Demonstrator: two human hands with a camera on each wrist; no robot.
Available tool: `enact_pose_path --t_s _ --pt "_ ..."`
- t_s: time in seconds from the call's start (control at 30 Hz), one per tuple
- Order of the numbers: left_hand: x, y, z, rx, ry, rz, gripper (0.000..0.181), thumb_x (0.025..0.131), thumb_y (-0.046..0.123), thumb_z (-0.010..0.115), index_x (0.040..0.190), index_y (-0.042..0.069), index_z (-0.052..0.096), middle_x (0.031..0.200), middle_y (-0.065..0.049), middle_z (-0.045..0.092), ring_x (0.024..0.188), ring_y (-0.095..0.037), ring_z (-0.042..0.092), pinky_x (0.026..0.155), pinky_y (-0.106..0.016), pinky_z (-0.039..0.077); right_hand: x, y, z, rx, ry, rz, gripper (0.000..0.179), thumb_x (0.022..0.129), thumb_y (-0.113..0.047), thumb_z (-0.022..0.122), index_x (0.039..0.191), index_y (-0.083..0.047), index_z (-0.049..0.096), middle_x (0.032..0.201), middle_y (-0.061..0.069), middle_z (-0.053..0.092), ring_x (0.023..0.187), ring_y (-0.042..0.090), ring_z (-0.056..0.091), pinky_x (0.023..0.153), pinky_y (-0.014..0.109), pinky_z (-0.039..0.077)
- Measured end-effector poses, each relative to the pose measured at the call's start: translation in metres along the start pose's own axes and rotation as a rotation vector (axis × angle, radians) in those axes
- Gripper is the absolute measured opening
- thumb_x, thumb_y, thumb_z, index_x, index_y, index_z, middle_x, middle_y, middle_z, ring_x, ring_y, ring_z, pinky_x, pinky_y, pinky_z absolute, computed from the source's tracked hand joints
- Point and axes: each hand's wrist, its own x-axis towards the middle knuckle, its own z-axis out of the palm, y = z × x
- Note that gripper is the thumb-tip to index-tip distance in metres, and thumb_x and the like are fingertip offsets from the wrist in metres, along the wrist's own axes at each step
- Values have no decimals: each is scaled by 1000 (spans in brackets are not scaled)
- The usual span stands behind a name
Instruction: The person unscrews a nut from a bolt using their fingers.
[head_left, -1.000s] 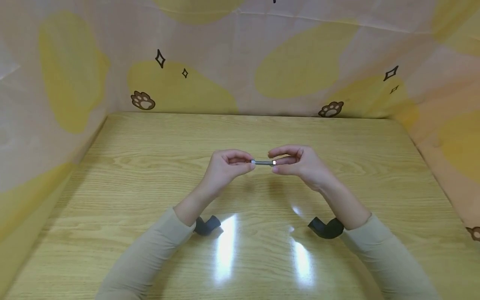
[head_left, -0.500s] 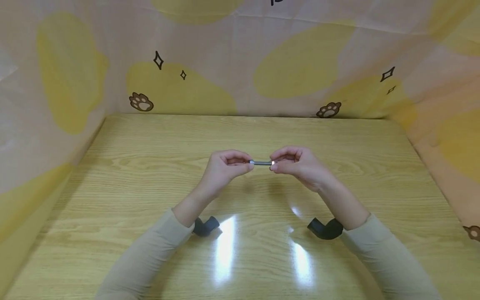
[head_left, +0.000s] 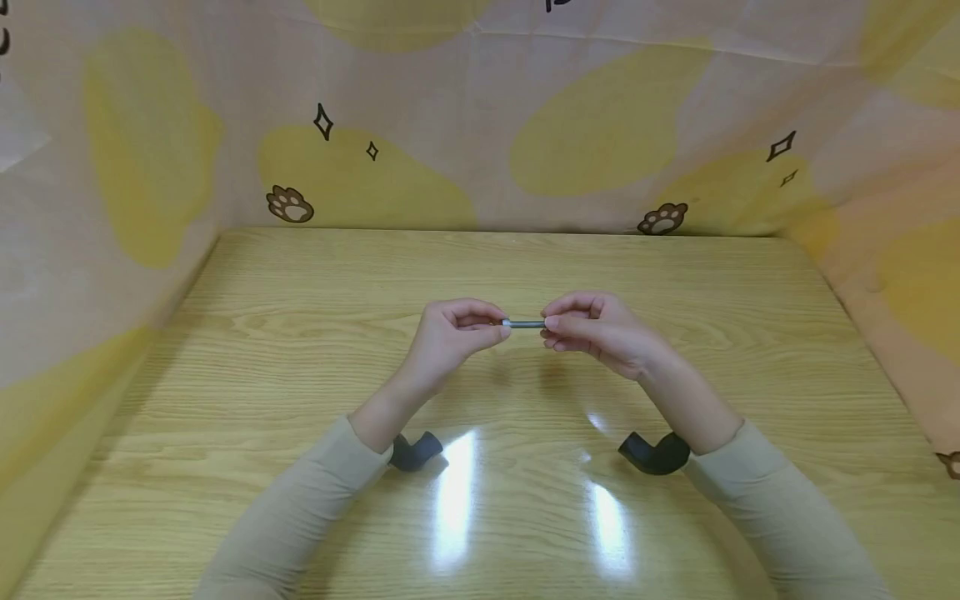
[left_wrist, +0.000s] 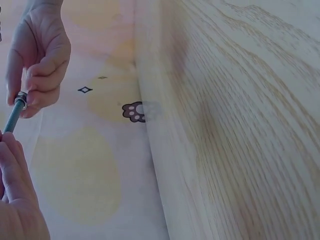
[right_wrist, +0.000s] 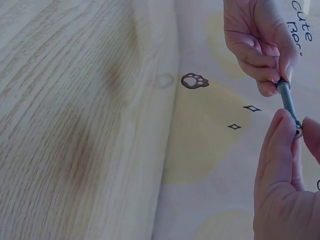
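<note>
A metal bolt point(head_left: 527, 324) is held level above the table between both hands. My left hand point(head_left: 453, 333) pinches its head end between thumb and fingers. At the other end sits a nut point(right_wrist: 298, 132), seen on the threaded shank point(left_wrist: 13, 118) in both wrist views. The thumb and fingers of my right hand point(head_left: 607, 335) grip that nut and cover it in the head view. In the left wrist view, the right hand's fingertips lie either side of the nut.
The wood-grain table point(head_left: 300, 392) lies under the hands. Patterned cloth point(head_left: 420, 108) rises behind it and on both sides. A black curved piece point(head_left: 417, 452) shows by the left wrist, and another black curved piece point(head_left: 655, 454) by the right one.
The right thumb and fingers have shifted around the nut, from partly showing it to covering it. The left hand and the bolt stay nearly in place.
</note>
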Motion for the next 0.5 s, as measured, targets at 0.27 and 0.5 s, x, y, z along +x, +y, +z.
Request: enact_pose_path --t_s 0.27,0.5 --pt "0 0 -2 -5 14 -3 17 80 -6 67 96 -12 63 88 -10 68 80 -17 66 76 -31 55 0 -2 1 -115 5 -17 19 88 3 57 105 -8 60 92 6 66 82 17 66 79 32 54" --pt "-1 1 -1 2 9 -20 19 80 -4 68 97 -11 64 89 -10 68 81 -17 66 78 -31 55 1 -2 3 -75 41 8 15 92 0 53 88 -6 66 77 6 67 69 13 66 68 25 56"
